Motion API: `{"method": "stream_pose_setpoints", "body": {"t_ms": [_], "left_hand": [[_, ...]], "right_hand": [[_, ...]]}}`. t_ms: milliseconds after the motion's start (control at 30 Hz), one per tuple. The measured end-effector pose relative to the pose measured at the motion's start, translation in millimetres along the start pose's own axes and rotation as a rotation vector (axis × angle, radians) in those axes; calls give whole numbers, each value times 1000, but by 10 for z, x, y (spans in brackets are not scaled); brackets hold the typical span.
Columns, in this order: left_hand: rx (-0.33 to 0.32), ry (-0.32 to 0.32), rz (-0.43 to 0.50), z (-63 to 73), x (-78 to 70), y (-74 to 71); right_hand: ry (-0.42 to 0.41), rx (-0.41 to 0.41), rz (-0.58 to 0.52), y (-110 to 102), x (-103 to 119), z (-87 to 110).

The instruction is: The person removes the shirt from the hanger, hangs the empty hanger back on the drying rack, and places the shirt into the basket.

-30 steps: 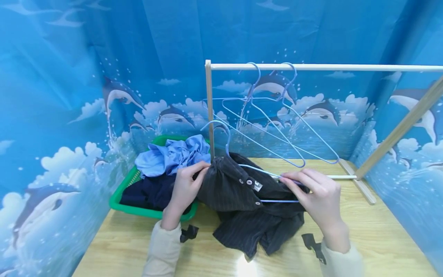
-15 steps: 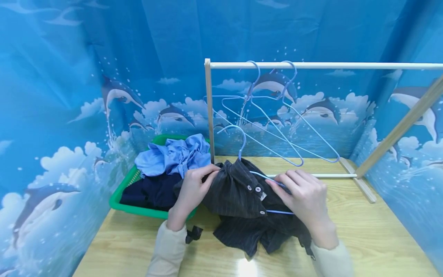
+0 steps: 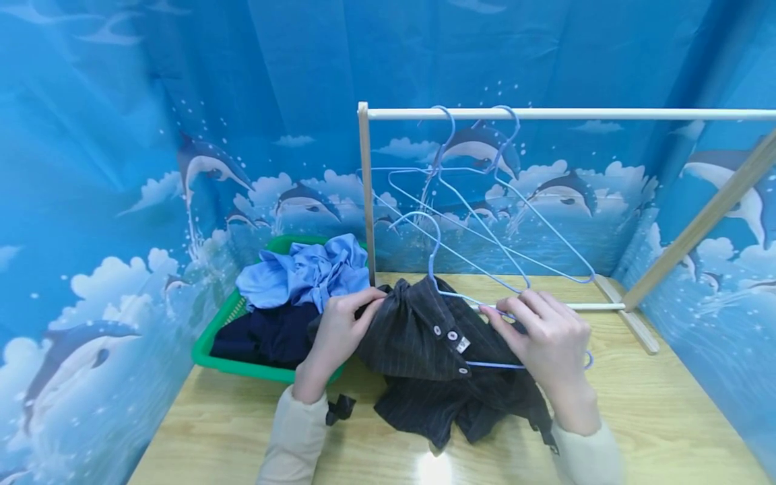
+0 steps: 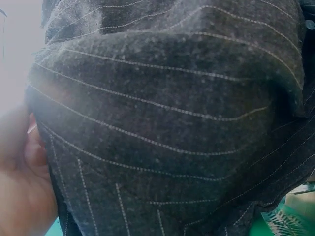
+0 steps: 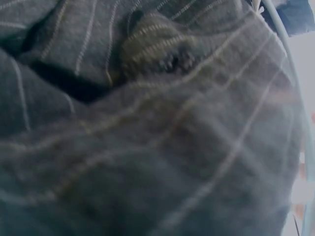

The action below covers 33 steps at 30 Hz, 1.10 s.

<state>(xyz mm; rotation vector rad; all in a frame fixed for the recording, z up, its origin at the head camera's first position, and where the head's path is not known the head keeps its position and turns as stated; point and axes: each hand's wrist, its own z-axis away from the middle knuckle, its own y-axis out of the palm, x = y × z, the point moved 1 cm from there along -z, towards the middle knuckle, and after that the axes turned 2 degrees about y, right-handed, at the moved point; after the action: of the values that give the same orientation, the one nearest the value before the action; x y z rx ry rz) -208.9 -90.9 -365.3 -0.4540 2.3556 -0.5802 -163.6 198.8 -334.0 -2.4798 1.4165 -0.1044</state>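
Note:
A dark pinstriped shirt point(image 3: 418, 343) with pale buttons and a small white label lies bunched above the table. My left hand point(image 3: 339, 330) pinches it at the left shoulder. Partly inside the shirt is a light-blue wire hanger point(image 3: 435, 252), its hook upright and its left part hidden by cloth. The fingers and thumb of my right hand point(image 3: 545, 337) pinch the hanger's upper wire; its right end pokes out beyond the hand. Striped cloth point(image 4: 147, 108) fills most of the left wrist view, beside part of the left hand point(image 4: 24, 177). In the right wrist view, blurred shirt cloth point(image 5: 197, 147) borders the wire.
A green basket point(image 3: 242, 367) at the left holds a crumpled light-blue garment point(image 3: 303, 273) and a dark navy one point(image 3: 263, 335). Behind stands a rack with a white rail point(image 3: 606, 114) and wooden posts. Two blue hangers point(image 3: 545, 229) hang from it.
The hanger's hook has shifted right and its right end now shows past my right hand. That hand went left, then back right. My left hand moved slightly right with the shirt.

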Motion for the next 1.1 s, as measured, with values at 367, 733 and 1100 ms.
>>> {"method": "stream_pose_setpoints", "body": {"t_ms": [367,733,1100], "left_hand": [[-13,8,34,5,35,-57],[-59,46,45,17,118,-172],[-242,11,28,58,265,-434]], "right_hand": [[71,-150,13,-217,-132,-63],[208,-149,29,-626,-387,25],[279,-150,0,-1062,-744,286]]}}
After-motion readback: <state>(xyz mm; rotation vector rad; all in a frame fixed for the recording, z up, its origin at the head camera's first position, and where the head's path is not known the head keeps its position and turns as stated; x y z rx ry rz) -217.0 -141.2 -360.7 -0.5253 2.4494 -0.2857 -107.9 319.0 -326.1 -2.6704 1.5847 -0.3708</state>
